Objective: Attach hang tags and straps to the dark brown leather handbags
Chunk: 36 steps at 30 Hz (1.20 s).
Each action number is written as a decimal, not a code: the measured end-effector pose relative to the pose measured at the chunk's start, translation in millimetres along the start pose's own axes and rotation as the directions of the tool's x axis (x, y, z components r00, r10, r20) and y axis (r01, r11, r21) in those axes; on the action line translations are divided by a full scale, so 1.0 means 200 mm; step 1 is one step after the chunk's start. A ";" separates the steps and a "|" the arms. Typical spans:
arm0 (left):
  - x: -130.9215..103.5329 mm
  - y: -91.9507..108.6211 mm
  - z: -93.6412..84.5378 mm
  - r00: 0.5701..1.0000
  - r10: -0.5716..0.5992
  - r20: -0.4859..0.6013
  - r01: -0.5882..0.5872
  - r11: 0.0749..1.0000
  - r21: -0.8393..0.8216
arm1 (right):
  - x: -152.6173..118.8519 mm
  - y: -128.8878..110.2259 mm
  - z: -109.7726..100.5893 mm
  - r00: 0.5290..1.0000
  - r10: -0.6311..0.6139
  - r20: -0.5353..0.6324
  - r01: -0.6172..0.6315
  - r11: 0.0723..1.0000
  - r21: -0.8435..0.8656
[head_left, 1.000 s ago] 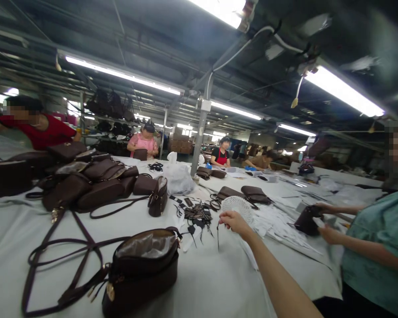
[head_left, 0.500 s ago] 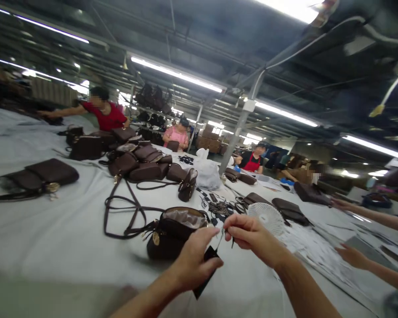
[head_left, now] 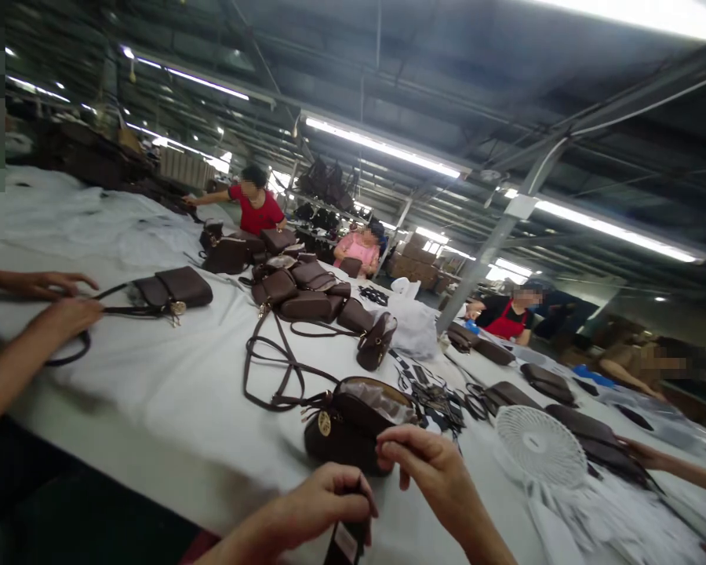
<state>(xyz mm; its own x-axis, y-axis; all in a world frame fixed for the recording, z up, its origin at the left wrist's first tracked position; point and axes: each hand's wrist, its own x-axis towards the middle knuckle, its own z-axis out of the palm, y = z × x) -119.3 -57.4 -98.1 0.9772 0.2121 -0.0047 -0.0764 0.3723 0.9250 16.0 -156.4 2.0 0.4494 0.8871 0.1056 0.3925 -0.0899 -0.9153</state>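
An open dark brown bag (head_left: 347,431) with pale stuffing and a round gold charm (head_left: 325,424) stands in front of me. Its long strap lies to the left on the white-covered table (head_left: 170,400). My left hand (head_left: 323,502) is closed around a black tag (head_left: 346,541) with a light label, below the bag. Just to its right, my right hand (head_left: 429,471) is pinched in front of the bag's right end. Whatever is between those fingertips is too small to make out.
Brown bags (head_left: 306,294) are heaped beyond the open one. Black tags and cords (head_left: 438,396) lie near a white round fan (head_left: 541,446). At left, another person's hands (head_left: 64,302) hold a bag's strap; a hand (head_left: 641,453) touches a bag at right.
The view has swung left, bringing the neighbour's hands into sight. My left hand has curled around the black tag, and the thin cord once visible between my hands no longer shows.
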 end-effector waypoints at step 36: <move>0.36 0.15 -0.40 0.729 0.007 -0.684 -0.370 0.845 -0.385 | 0.53 0.05 0.31 0.960 -0.234 0.156 0.235 0.363 -0.902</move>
<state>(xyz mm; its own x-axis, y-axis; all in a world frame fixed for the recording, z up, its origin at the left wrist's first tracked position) -67.8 40.4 -101.3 0.5764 0.7758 -0.2567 -0.5027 0.5843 0.6371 18.1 -35.2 -21.0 0.2145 0.9427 0.2554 0.9716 -0.2327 0.0431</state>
